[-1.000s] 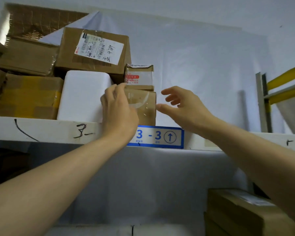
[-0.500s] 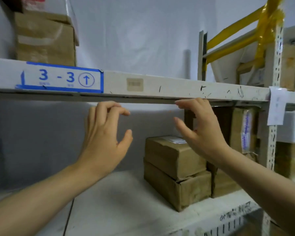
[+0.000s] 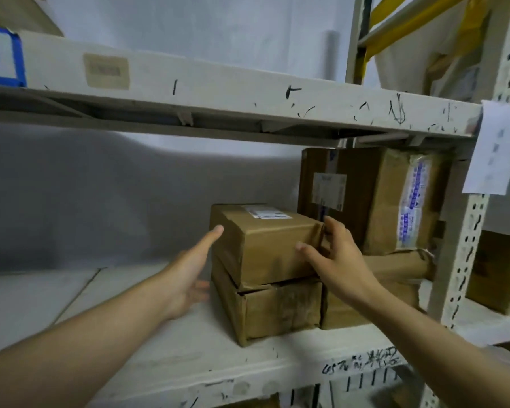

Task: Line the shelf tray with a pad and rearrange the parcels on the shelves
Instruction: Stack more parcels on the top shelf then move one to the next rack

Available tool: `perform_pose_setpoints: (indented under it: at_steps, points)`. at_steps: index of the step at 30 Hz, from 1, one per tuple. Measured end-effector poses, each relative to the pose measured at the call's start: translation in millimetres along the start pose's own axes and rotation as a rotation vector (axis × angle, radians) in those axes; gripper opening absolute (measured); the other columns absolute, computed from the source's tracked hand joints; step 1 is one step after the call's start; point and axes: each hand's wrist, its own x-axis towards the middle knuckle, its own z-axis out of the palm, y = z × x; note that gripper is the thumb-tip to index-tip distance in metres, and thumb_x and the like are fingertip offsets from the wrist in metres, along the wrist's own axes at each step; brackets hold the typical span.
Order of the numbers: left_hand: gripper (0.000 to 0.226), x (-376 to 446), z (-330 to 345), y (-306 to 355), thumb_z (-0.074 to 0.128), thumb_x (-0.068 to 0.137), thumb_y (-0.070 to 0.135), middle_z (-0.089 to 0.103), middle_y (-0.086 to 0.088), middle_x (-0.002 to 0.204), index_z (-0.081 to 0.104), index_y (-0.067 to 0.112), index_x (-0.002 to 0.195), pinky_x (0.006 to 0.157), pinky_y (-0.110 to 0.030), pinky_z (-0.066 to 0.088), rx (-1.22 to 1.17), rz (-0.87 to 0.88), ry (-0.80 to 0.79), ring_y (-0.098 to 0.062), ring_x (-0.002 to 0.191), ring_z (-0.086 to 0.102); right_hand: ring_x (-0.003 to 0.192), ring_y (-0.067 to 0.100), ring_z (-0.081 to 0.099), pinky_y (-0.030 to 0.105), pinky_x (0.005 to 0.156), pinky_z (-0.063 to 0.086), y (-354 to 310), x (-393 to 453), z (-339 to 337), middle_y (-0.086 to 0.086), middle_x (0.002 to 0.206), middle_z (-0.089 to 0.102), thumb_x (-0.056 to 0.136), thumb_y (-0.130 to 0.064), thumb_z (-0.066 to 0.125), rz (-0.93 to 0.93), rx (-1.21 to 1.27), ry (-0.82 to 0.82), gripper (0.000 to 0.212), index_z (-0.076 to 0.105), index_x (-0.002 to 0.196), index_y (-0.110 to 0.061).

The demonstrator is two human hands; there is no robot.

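Both hands flank creased cardboard parcel.

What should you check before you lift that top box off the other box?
1. Left hand on the top box: its fingertip touches the left edge, no grip yet. Not ok.
2. Right hand on the box: thumb on the front, fingers at the right edge. Ok.
3. Top box lies flat on the lower box: ok.
4. Room under the upper shelf to lift: ok.
5. Bare shelf space at the left to set it down: ok.
6. Box weight: cannot tell.
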Motion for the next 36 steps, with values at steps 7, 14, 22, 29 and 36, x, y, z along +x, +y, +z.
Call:
perform_pose_setpoints:
  at_steps: [7, 14, 22, 29, 36]
  points:
    - [0.101, 7, 35, 4, 0.055, 0.073, 0.081, 0.057, -0.018, 0.104, 0.034, 0.019, 0.151, 0.061, -0.039, 0.055, -0.198, -0.112, -0.026, -0.033, 0.086, 0.063, 0.133, 0.023, 0.045, 0.049, 0.11, 0.044, 6, 30, 13, 0.0, 0.151, 0.039, 0.088, -0.053, 0.068, 0.092, 0.225, -0.052, 0.079, 0.029, 0.152, -0.028]
    - [0.075, 16, 28, 12, 0.067, 0.068, 0.076, 0.065, -0.013, 0.117, 0.062, 0.022, 0.119, 0.094, -0.065, 0.046, -0.171, -0.13, 0.018, -0.038, 0.104, 0.065, 0.126, 0.022, 0.049, 0.049, 0.108, 0.045, 0, 26, 16, -0.004, 0.136, 0.048, 0.092, -0.048, 0.066, 0.129, 0.312, -0.175, 0.06, 0.042, 0.145, -0.033]
    - [0.042, 0, -9, 12, 0.06, 0.08, 0.058, 0.069, -0.015, 0.104, 0.065, 0.021, 0.1, 0.094, -0.053, 0.05, -0.33, -0.059, 0.047, -0.036, 0.101, 0.065, 0.131, 0.02, 0.049, 0.035, 0.103, 0.041, -2, 4, 10, 0.0, 0.146, 0.051, 0.102, -0.047, 0.047, 0.172, 0.331, -0.153, 0.056, 0.042, 0.151, -0.019]
    - [0.042, -5, -55, 0, 0.058, 0.081, 0.058, 0.069, -0.013, 0.109, 0.065, 0.024, 0.103, 0.096, -0.056, 0.048, -0.437, -0.024, 0.122, -0.036, 0.103, 0.064, 0.139, 0.033, 0.037, 0.045, 0.114, 0.033, 13, -17, 48, 0.015, 0.153, 0.04, 0.097, -0.054, 0.053, 0.138, -0.247, -0.167, 0.071, 0.041, 0.149, -0.007]
    - [0.041, -17, -87, -17, 0.057, 0.082, 0.057, 0.07, -0.013, 0.11, 0.067, 0.024, 0.105, 0.093, -0.055, 0.049, -0.484, -0.041, 0.137, -0.037, 0.104, 0.065, 0.134, 0.036, 0.039, 0.047, 0.11, 0.035, -2, -13, 53, 0.014, 0.143, 0.05, 0.085, -0.069, 0.06, 0.215, -0.313, -0.125, 0.082, 0.049, 0.142, -0.012]
